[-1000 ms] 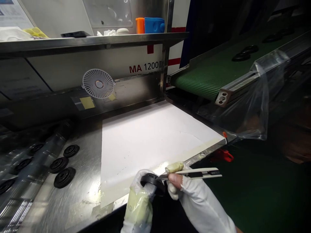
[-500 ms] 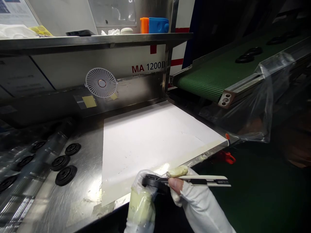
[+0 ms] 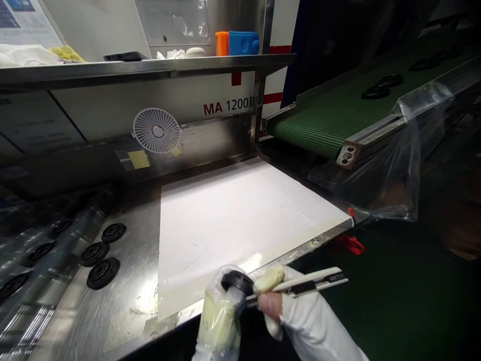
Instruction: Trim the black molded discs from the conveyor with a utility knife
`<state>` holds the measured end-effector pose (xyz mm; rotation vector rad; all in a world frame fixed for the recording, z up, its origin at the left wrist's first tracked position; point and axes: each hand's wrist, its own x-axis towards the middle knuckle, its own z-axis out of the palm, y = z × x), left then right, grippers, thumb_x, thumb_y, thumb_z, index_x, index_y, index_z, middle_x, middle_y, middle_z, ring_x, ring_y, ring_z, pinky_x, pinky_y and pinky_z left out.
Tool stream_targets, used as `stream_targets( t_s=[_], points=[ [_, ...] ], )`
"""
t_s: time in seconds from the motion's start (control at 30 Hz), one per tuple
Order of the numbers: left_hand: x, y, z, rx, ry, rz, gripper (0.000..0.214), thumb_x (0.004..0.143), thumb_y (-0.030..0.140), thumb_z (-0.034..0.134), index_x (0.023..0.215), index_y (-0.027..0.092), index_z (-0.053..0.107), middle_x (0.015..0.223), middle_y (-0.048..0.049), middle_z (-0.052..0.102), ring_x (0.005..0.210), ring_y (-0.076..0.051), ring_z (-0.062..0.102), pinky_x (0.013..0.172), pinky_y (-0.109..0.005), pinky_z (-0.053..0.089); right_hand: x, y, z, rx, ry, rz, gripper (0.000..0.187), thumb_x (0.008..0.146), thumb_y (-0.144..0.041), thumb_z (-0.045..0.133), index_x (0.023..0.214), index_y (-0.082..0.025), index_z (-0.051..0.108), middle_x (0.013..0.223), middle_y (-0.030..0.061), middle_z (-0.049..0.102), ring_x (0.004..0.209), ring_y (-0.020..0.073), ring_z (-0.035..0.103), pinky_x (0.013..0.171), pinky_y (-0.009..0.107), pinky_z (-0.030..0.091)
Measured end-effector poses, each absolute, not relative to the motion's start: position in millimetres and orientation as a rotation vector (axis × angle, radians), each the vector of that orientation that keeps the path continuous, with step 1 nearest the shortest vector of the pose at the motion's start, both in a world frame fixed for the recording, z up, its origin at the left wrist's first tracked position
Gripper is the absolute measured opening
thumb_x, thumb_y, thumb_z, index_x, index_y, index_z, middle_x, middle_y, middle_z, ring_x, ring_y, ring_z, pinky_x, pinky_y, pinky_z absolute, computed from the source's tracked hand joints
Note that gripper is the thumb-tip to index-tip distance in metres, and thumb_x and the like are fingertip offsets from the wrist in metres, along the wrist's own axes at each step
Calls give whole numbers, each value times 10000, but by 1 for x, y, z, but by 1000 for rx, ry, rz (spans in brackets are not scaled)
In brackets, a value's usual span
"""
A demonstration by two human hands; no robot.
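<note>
My left hand (image 3: 220,306), in a white glove with yellowish tape over it, is closed around a round black ring-like part (image 3: 237,282) above the bench's front edge. My right hand (image 3: 289,306), gloved in white with the thumb tip bare and tape on a finger, grips a white-and-black utility knife (image 3: 311,282). The knife's front end points left, just below the black part; whether the blade touches it I cannot tell. Under and beyond both hands lies a white sheet (image 3: 233,215), taped along its front edge.
Black stepped round parts (image 3: 103,273) lie on the metal bench (image 3: 131,296) at left, beside a clear plastic tray (image 3: 45,281) holding more. A small fan (image 3: 157,130) stands at the back under a shelf (image 3: 169,64). Right, a green conveyor (image 3: 323,125) carries black parts; clear plastic (image 3: 409,165) hangs from it.
The knife's front end has dropped below the black part, and its rear end has tilted up. The black part has turned in my left hand, showing more of its top.
</note>
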<state>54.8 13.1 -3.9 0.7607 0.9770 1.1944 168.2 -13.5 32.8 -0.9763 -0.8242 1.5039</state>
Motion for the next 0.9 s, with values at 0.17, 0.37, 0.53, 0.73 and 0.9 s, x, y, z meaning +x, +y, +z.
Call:
stream_targets(
  t_s=[0.17,0.37,0.53,0.73,0.9],
  points=[
    [54,9,1,839,859,1067,261,700,430,584,781,183,609,574,-50,556,487,-171,505,437,-272,365,180,-5,40,-919,-898,1557,282,747,-324,615,542,-151,527,482,-14,473,444,93,420,443,216,327],
    [50,8,0,898,764,979,302,727,451,566,790,158,598,560,-46,547,475,-140,481,457,-262,395,182,4,44,-935,-1008,1574,319,747,-330,596,497,-152,508,482,-5,470,440,100,418,448,225,336],
    [49,9,3,817,808,980,259,708,389,623,776,142,588,569,-27,533,484,-125,479,466,-249,390,189,1,39,-938,-1099,1623,260,723,-310,629,555,-125,557,493,6,505,457,100,446,457,215,340],
    [41,8,-1,370,780,1074,303,704,350,659,906,139,578,644,-7,522,513,-96,471,452,-215,372,206,17,36,-1028,-1096,1465,209,740,-335,646,678,-144,586,582,-3,544,517,108,479,493,219,387],
    [35,14,-15,155,633,1049,379,615,267,747,933,134,589,666,3,530,519,-76,473,447,-186,365,216,51,17,-1270,-1296,750,140,777,-314,597,844,-192,611,844,29,613,816,185,566,772,297,439]
  ],
)
